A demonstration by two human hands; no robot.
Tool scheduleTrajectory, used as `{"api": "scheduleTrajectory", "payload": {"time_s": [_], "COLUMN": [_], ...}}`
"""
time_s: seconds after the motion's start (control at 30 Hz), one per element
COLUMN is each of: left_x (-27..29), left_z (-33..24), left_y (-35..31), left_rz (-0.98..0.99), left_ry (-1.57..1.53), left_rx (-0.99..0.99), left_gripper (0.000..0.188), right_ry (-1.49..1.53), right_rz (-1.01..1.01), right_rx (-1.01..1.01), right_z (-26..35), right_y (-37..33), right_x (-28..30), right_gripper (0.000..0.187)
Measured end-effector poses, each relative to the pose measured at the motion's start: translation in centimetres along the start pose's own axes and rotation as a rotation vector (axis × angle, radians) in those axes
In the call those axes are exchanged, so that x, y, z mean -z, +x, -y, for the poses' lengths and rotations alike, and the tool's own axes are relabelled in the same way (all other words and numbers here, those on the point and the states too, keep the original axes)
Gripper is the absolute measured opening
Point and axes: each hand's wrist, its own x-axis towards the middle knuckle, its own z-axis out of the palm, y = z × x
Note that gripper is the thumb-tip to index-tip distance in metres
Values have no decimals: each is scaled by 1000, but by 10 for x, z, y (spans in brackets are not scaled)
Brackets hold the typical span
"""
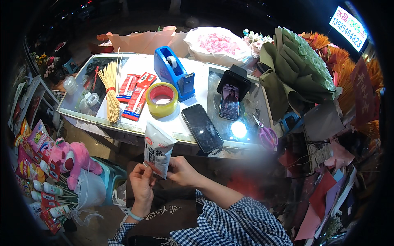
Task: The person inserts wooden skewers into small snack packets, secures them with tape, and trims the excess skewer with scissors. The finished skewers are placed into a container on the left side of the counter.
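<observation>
A white snack packet [159,148] with dark print and a red mark is held upright in front of me, short of the table's near edge. The thumb and fingers of my left hand [142,182] pinch its lower left part. My right hand [181,170] grips its lower right side, with the fingertips partly hidden behind it. Just beyond the packet lie a roll of clear yellowish tape [177,105] and a black phone [202,128]. Red snack packets [138,100] sit beside a bundle of thin wooden sticks [111,94] tied with a red band.
A blue tape dispenser [172,76] stands mid-table. A lit phone [229,102] leans on a black stand, with purple-handled scissors [267,136] at the right edge. Wrapped bouquets [217,43] line the back. A pink plush bear [72,158] and snack bouquets are at left.
</observation>
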Motion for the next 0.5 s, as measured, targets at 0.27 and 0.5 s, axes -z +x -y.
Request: {"api": "scheduleTrajectory", "payload": {"time_s": [0.27, 0.5], "left_x": [0, -1], "left_z": [2, 3], "left_y": [0, 0], "left_rz": [-26, -24], "left_ry": [17, 40], "left_rx": [49, 33], "left_gripper": [22, 17], "right_ry": [151, -27], "right_rz": [-63, -171], "right_rx": [-60, -4], "right_z": [-2, -9], "right_y": [-3, -3], "right_x": [-5, -11], "right_gripper": [23, 26]}}
